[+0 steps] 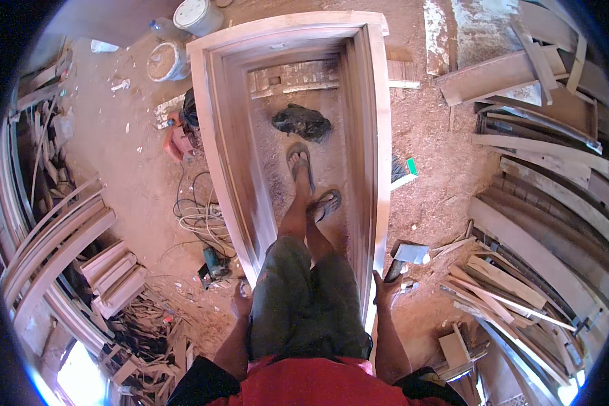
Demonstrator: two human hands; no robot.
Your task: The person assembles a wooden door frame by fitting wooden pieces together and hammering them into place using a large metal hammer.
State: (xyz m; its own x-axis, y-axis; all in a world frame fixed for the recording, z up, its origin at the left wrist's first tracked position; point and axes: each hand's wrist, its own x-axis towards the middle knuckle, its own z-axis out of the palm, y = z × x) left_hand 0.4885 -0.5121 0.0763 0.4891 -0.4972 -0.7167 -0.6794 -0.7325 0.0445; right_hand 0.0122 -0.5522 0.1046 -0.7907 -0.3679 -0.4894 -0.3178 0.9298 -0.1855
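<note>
A long wooden door frame (379, 135) surrounds my legs, and my feet in flip-flops stand on the ground inside it. At the outer edge of its left rail, my left hand (242, 300) has its fingers curled against the wood. My right hand (384, 289) is beside the right rail, thumb toward the wood and fingers bent. Just past those fingers is a dark piece with a flat pale face (411, 254); whether it is in my grip is unclear. A crumpled black bag (302, 122) lies inside the frame, ahead of my feet.
Stacked boards (534, 210) fill the right side, with loose offcuts (501, 284) nearer me. Curved timber (61, 250) and scrap wood (149, 352) lie left. A green power tool (214, 261) and coiled cable (199, 210) lie outside the left rail. Buckets (197, 16) stand far left.
</note>
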